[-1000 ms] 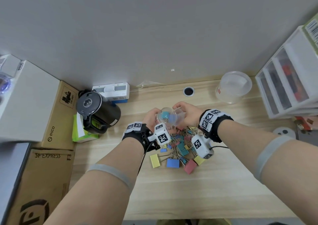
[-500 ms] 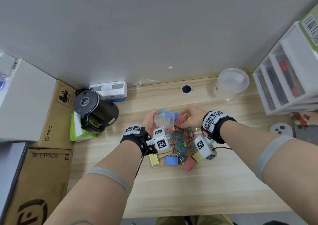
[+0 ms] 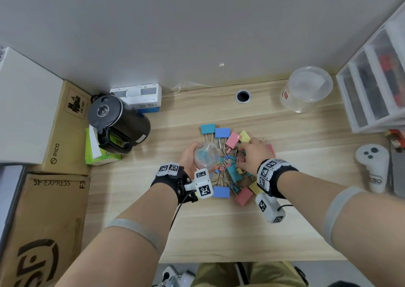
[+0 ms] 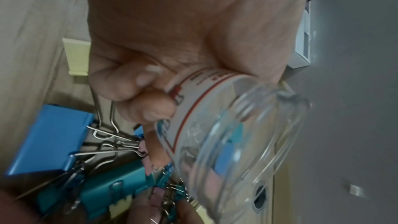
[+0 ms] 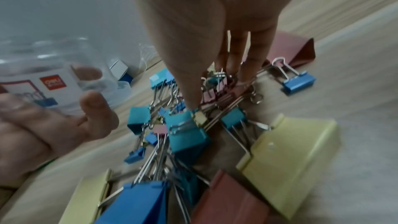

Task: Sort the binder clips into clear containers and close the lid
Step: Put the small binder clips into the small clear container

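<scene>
A small clear jar [image 3: 205, 157] with a red-and-white label sits tilted in my left hand [image 3: 189, 158], just left of the clip pile. In the left wrist view the fingers [image 4: 150, 108] curl round the jar [image 4: 228, 135], and blue and teal clips show through it. A pile of coloured binder clips [image 3: 228, 175] lies on the wooden desk [image 3: 219, 232]. My right hand [image 3: 252, 154] reaches down into the pile. In the right wrist view its thumb and fingertips [image 5: 234, 69] touch small pink clips [image 5: 213, 91], with a gap between them. A larger lidded clear container [image 3: 306, 89] stands at the back right.
A black kettle [image 3: 118, 122] and a green tissue pack [image 3: 96, 153] stand left of the pile, beside cardboard boxes [image 3: 65, 128]. A translucent drawer unit [image 3: 372, 78] and a white controller [image 3: 372, 168] are at the right. A cable hole [image 3: 242, 96] lies near the wall.
My right hand left the jar's mouth and dropped to the right into the clip pile. My left hand lowered the jar a little beside the pile.
</scene>
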Demonstrator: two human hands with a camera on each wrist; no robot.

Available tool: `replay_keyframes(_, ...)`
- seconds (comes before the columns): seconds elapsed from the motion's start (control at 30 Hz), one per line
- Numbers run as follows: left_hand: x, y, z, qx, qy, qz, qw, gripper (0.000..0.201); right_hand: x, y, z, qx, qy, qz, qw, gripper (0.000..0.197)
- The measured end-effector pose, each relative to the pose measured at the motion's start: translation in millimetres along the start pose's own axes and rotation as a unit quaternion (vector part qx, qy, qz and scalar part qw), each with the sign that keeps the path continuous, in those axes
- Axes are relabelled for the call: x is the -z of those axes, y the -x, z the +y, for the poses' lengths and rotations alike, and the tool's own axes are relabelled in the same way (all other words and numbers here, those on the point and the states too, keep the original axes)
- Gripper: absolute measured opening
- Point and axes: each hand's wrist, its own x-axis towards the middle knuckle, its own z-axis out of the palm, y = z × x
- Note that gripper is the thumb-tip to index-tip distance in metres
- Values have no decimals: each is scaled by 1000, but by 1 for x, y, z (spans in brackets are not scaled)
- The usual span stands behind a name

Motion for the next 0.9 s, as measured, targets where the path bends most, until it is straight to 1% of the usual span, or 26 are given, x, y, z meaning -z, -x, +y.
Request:
replay_keyframes(0.1,6,-3,-7,3,13,-7,1000,39,-10,-2,-3,-1,11,20,1000,49)
replay_keyframes(0.2,9,-2,-8,14,29,-18,999,36,-15,-4,-5,-7,20,30,999,47)
replay_keyframes(0.3,7,0,-6,9,41,-22,999,32,-16,-4,-6,-3,23,25,999,42)
replay_keyframes(0.5,4,8,1,7,50,-39,998,30,-12,-4,-13,21,29,13,999,49)
replay_keyframes(0.57,4,9,2,9,58,-42,997,30,-13,-5,-18,19,36,15,999,47)
replay_keyframes(0.73,6,2,-1,20,60,-46,997,31,-17,-7,-27,7,39,3,999,55)
replay_keyframes(0.9,7,-3,-3,24,52,-56,997,33,-19,-11,-31,-5,34,-6,999,49)
